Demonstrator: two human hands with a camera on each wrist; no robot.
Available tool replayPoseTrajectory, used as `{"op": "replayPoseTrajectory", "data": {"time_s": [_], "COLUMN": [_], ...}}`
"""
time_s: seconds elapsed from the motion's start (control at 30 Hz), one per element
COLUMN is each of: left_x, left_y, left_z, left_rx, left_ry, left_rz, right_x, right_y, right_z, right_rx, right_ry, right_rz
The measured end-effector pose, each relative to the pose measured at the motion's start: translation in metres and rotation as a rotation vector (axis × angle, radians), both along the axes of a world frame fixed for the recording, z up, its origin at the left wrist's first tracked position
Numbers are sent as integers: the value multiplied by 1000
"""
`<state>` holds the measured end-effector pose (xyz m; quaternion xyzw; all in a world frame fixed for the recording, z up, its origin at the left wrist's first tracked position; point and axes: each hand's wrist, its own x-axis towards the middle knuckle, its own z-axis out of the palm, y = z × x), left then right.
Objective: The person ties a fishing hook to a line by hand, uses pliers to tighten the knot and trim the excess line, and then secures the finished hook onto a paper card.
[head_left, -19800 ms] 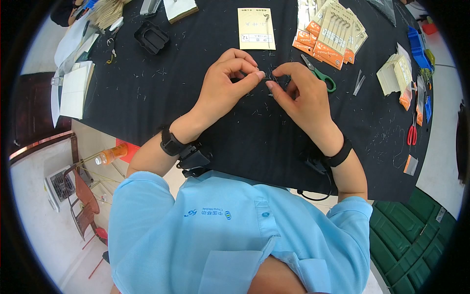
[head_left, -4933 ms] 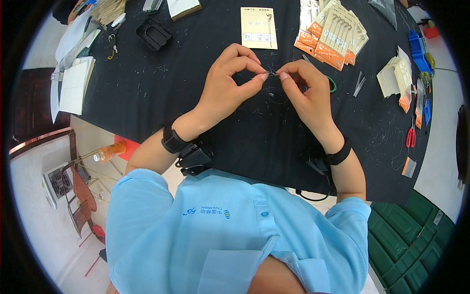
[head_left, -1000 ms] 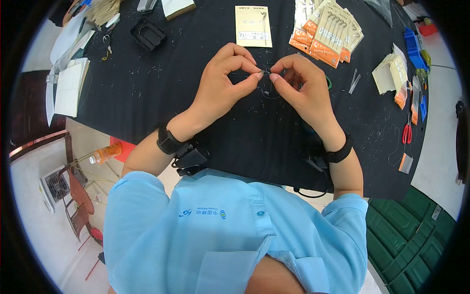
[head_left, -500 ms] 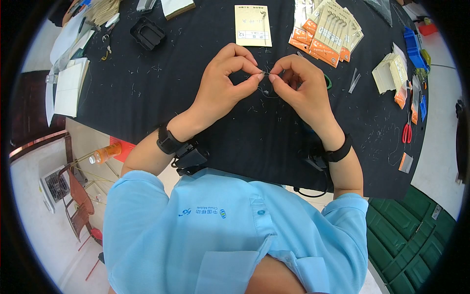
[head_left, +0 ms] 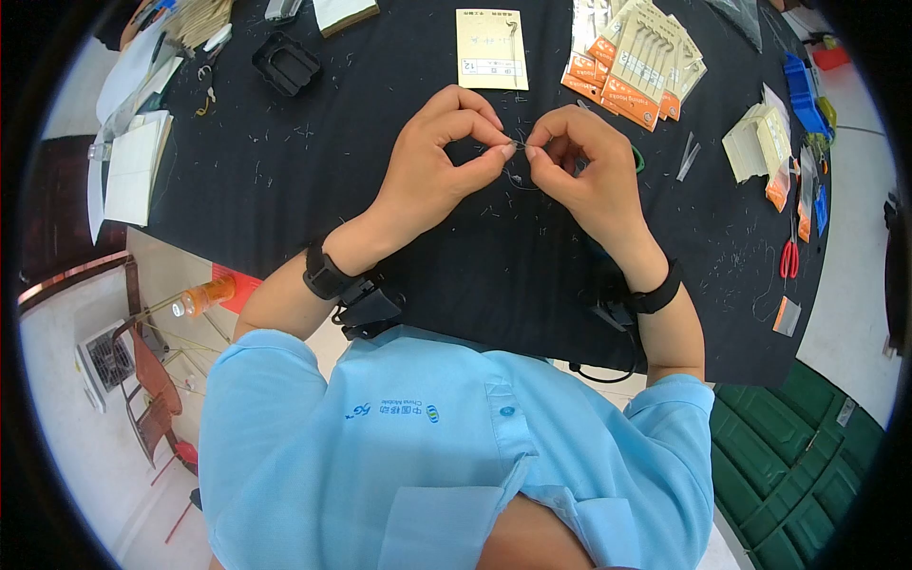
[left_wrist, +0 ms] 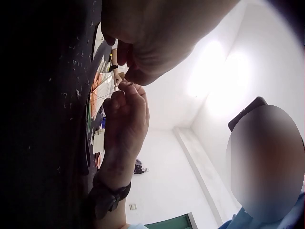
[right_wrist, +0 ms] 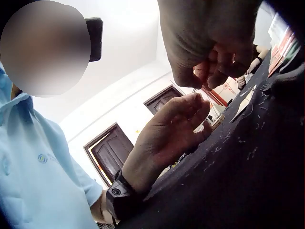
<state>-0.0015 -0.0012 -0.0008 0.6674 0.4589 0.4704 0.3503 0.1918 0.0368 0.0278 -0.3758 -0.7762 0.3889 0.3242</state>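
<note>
In the head view, my left hand (head_left: 432, 157) pinches a tiny thin piece between thumb and index finger, over the black cloth. Facing it, my right hand (head_left: 591, 166) pinches the other side of the same small piece, with a narrow gap between the two sets of fingertips. A fine thread (head_left: 518, 183) loops down below the fingertips. The right wrist view shows a small shiny bit (right_wrist: 195, 89) where the hands meet; its exact shape is too small to tell. Just beyond the hands lies a cream card (head_left: 491, 52) with one long hook on it.
Fanned hook packets (head_left: 646, 66) lie at the upper right, with green-handled scissors (head_left: 636, 159) partly hidden behind my right hand. A black tray (head_left: 286, 65) sits at the upper left. Red scissors (head_left: 789, 258) and a blue box (head_left: 807, 95) are far right. Thread scraps litter the cloth.
Compared with about a second ago, both hands keep their pinch and have shifted only slightly at the fingertips. Since the earliest frame, the right hand's fingertips have come closer to the left's.
</note>
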Motion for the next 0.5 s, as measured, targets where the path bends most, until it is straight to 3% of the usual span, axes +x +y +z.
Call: {"op": "replayPoseTrajectory", "data": {"time_s": [0.5], "left_x": [0], "left_y": [-1], "left_z": [2], "left_rx": [11], "left_ry": [-14], "left_rz": [3], "right_x": [0], "right_y": [0], "right_z": [1], "right_rx": [-16], "right_ry": [22], "right_rz": [20]}}
